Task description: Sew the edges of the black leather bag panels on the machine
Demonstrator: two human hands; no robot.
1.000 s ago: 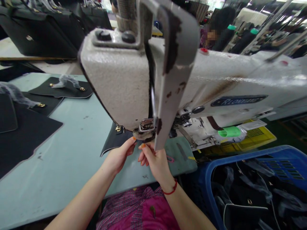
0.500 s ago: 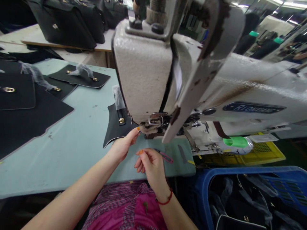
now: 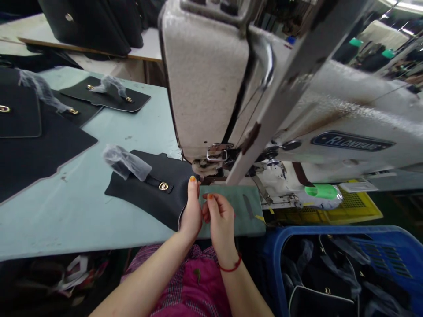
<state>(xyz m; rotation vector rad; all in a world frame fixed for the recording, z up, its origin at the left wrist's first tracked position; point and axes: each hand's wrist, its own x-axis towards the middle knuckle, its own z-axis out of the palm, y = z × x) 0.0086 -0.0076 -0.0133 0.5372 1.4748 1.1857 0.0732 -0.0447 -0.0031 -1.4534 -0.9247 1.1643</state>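
Observation:
A black leather bag panel (image 3: 148, 200) with a gold clasp (image 3: 163, 186) and a plastic-wrapped handle (image 3: 127, 162) lies on the pale green table, left of the sewing machine head (image 3: 206, 83). My left hand (image 3: 191, 211) grips its right edge, thumb on top, fingers underneath and hidden. That corner reaches close to the machine's presser foot area (image 3: 209, 166). Just right of it, my right hand (image 3: 220, 215) has curled fingers with thumb and forefinger pinched together. Whatever they may hold is too small to make out.
More black panels (image 3: 110, 97) lie at the left on the table (image 3: 79, 211). Black bags (image 3: 89, 26) stand on a board behind. The machine arm fills the right. A blue basket (image 3: 279, 255) of black pieces sits lower right, beside a yellow crate (image 3: 360, 209).
The bag panel has turned and slid out leftward and toward me, so more of it shows. My left hand has moved right with its edge. My right hand has shifted slightly right and up.

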